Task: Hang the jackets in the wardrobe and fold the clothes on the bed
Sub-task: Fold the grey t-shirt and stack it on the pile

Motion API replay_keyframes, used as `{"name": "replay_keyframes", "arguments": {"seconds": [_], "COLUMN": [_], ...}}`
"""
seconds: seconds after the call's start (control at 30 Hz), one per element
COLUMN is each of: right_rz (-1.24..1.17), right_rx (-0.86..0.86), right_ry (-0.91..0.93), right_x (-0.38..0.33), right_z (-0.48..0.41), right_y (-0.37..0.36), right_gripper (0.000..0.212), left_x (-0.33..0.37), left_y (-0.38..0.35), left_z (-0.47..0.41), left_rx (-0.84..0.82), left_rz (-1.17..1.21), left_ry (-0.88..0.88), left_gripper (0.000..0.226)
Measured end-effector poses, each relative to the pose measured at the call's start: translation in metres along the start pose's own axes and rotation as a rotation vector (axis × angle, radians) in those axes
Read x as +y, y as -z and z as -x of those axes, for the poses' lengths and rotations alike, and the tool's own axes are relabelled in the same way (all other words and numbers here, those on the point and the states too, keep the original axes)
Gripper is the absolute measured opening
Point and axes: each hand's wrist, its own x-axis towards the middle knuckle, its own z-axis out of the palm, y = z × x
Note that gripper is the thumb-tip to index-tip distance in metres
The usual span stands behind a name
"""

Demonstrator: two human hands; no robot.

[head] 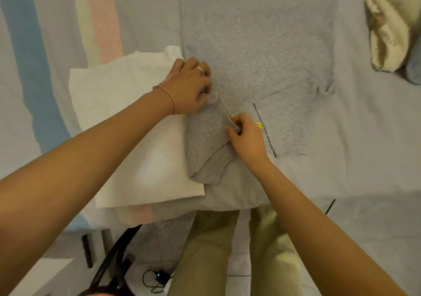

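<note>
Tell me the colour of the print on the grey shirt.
Yellow print on the grey shirt, partly hidden by the right hand; best in head view.

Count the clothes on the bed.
3: grey shirt in the middle, white folded piece left of it, cream piece at top right. A bluish bit beside it may be a fourth.

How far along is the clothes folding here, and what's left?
Done: a white garment lies folded on the bed. In hand: the grey shirt is spread out, and the left hand and right hand pinch its sleeve, turned in over the body. Left: the rest of that shirt's folds, plus a crumpled cream pile at the far right. No jacket or wardrobe is in view.
</note>
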Motion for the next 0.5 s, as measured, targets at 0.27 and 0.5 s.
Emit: {"name": "replay_keyframes", "arguments": {"seconds": [0.27,0.5], "right_rz": [0.130,0.305], "right_rx": [0.013,0.054], "right_ry": [-0.061,-0.151], "right_x": [-0.005,-0.006], "right_z": [0.002,0.010], "right_y": [0.012,0.013], "right_gripper": [0.002,0.016], "left_x": [0.003,0.001], "left_y": [0.000,0.000], "left_z": [-0.019,-0.033], "left_rx": [-0.257,-0.279], "left_rz": [-0.023,0.109], "left_ry": [-0.170,-0.091], "left_gripper": [0.028,0.017]}}
